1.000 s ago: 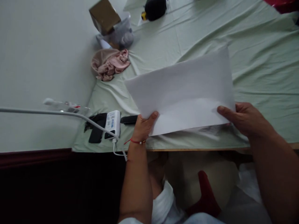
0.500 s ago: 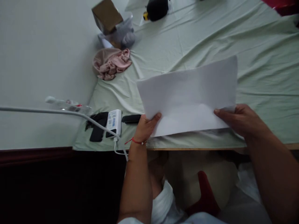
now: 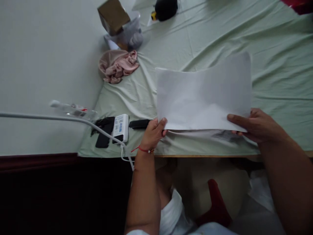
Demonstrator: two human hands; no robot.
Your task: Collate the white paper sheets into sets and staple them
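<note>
A blank white sheet of paper (image 3: pixel 202 96) is held up just above the near edge of a table covered with a pale green cloth (image 3: pixel 215 36). My left hand (image 3: pixel 153 133), with a red thread round the wrist, pinches the sheet's lower left corner. My right hand (image 3: pixel 256 125) grips the lower right corner, thumb on top. A printed paper (image 3: pixel 226 136) lies flat on the cloth under the sheet, mostly hidden.
At the table's left end lie a white charger block (image 3: pixel 121 126) with a cable, a black phone (image 3: pixel 104 135) and a small black device (image 3: pixel 139 123). Further back are a pink cloth (image 3: pixel 118 64), a brown box (image 3: pixel 112 15) on a clear tub, and a black object (image 3: pixel 166 8).
The sheet has turned from a slant to nearly level and shifted right. Both hands kept their grip on its lower corners.
</note>
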